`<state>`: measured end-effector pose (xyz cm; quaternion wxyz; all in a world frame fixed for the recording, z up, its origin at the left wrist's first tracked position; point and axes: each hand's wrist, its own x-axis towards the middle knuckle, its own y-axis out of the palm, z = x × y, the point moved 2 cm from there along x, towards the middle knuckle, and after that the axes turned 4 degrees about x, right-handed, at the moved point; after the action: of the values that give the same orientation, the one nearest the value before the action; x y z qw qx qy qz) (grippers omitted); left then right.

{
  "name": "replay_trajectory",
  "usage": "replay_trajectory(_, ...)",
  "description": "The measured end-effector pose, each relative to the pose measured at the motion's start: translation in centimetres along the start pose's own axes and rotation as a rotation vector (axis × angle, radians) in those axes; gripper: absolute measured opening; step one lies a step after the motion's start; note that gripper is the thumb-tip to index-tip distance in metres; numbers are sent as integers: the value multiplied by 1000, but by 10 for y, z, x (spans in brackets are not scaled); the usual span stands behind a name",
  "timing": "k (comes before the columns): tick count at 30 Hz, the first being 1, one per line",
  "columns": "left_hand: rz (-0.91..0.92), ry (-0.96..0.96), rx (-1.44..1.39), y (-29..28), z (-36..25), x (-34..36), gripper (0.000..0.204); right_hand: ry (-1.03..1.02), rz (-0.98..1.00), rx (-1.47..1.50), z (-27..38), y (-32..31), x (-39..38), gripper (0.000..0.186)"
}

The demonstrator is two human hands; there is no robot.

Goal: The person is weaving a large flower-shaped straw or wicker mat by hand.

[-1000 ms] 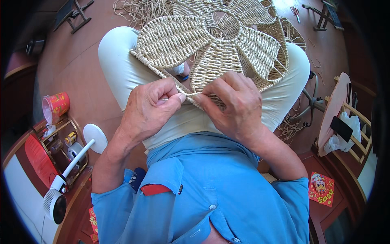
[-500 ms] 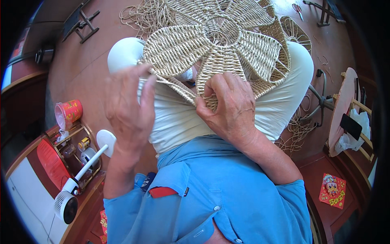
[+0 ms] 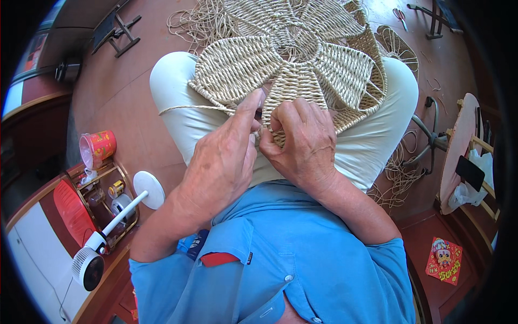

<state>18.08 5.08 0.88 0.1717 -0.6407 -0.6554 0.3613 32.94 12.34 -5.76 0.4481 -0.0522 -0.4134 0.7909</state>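
A straw-coloured woven rope piece, flower-shaped with several petals around a ring and an outer rim, lies across my lap. My right hand pinches its near edge, at the tip of the nearest petal, thumb and forefinger pressed together. Close beside it, my left hand is closed at the same edge, its forefinger pointing up; what its fingertips grip is hidden. From the rim by my left hand, a loose rope end runs out leftward over my left knee.
Coils of loose cord lie on the floor beyond my left knee, with more cord at right. Another woven piece and scissors are far right. A white fan, a red bucket and a round-topped stool stand nearby.
My left hand has come right and inward from the left rim to beside my right hand. The rope end now stretches out to the left. My right hand keeps its pinch.
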Motion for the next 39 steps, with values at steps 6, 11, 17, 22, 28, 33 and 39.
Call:
replay_trajectory(6,187,37,25,-12,11,20,73,-8,-29,13,-2,2,-2,24)
replay_trajectory(11,403,-313,-487,-16,11,26,73,-2,-44,36,-1,1,-2,26)
replay_trajectory(17,483,-523,-661,-16,14,44,65,-5,-82,80,-3,0,-5,30)
replay_trajectory(22,559,-529,-678,-13,19,53,52,-70,-121,76,-4,-5,-9,28)
replay_trajectory(28,550,-482,-689,-8,23,53,47,-106,-74,71,-9,-13,-21,20)
replay_trajectory(33,530,-463,-723,-8,23,52,52,-129,-31,90,-12,-16,-23,24)
replay_trajectory(39,483,-448,-736,-5,25,50,59,-144,-24,84,-14,-19,-24,30)
